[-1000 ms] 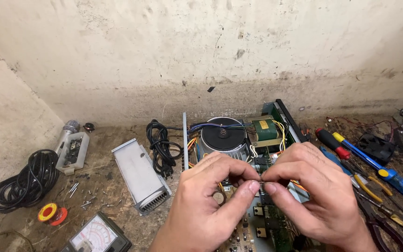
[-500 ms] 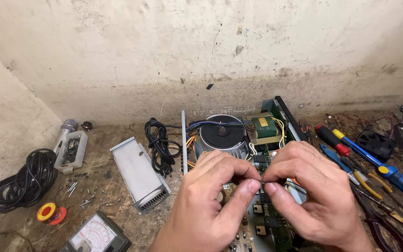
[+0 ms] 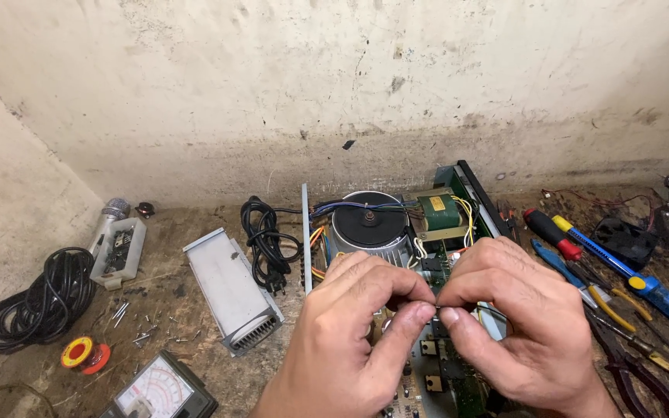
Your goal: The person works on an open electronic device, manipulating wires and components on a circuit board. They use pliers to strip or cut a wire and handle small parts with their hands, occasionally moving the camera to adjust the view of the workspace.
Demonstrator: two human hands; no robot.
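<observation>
My left hand (image 3: 358, 333) and my right hand (image 3: 516, 325) meet fingertip to fingertip over an opened electronic chassis (image 3: 458, 193). Between the pinched thumbs and forefingers is a very small part with thin wire leads (image 3: 437, 308); most of it is hidden by the fingers. Under the hands lies a green circuit board (image 3: 458, 387). Behind them sit a round toroidal transformer (image 3: 368, 219) and a smaller square transformer (image 3: 437, 213) with coloured wires.
A grey metal box (image 3: 232, 290) and a coiled black power cord (image 3: 265, 240) lie left of the chassis. Further left are a black cable coil (image 3: 36, 302), solder spool (image 3: 79, 352), analogue meter (image 3: 160, 391) and microphone (image 3: 110, 217). Screwdrivers (image 3: 621, 267) and pliers (image 3: 629, 371) lie right.
The view has shifted slightly. Both hands stay pinched together over the board, with only small finger movement.
</observation>
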